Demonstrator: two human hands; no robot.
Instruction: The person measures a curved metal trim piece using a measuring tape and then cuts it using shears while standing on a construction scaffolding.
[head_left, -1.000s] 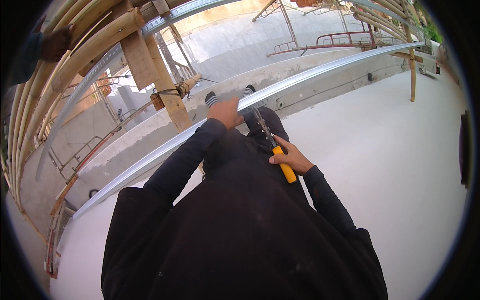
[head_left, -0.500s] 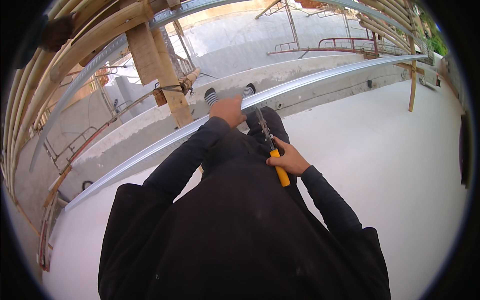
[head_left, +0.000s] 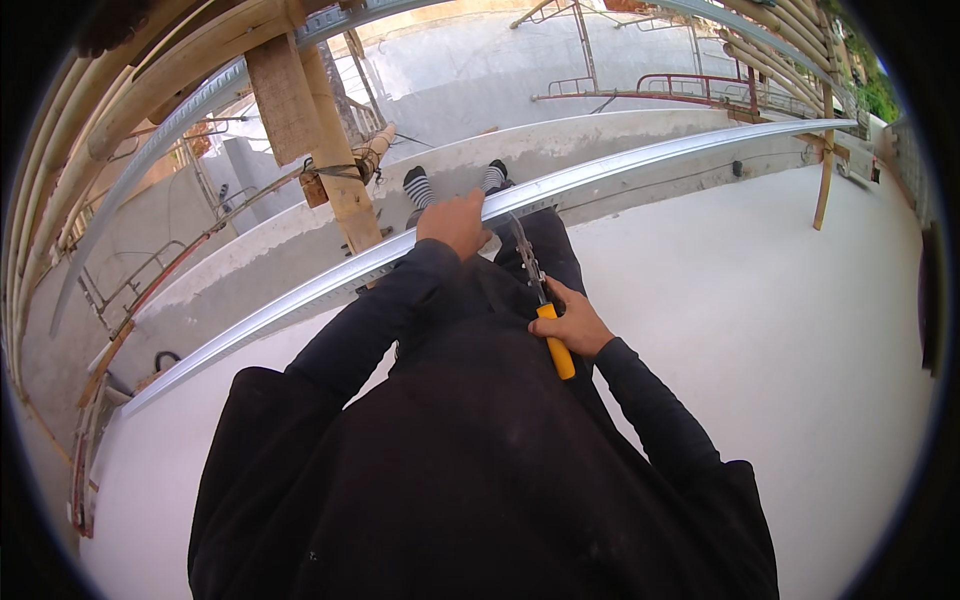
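The long metal strip (head_left: 640, 165) lies across our knees, and our left hand (head_left: 455, 222) wraps its fingers tight over it, likely to keep it from wobbling. Our right hand (head_left: 572, 322) grips shut around one pair of yellow-handled snips (head_left: 540, 300), whose tip touches the strip's edge. We count two striped socks (head_left: 418, 187) by the low wall (head_left: 600, 140), and one wooden post (head_left: 330, 170).

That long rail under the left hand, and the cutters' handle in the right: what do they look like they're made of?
The long rail looks like thin sheet metal, pale silver and folded into a channel, with a dull sheen along its edge. The cutters in the right hand have dark metal blades and a yellow handle, probably plastic or rubber. The left hand grips the rail.
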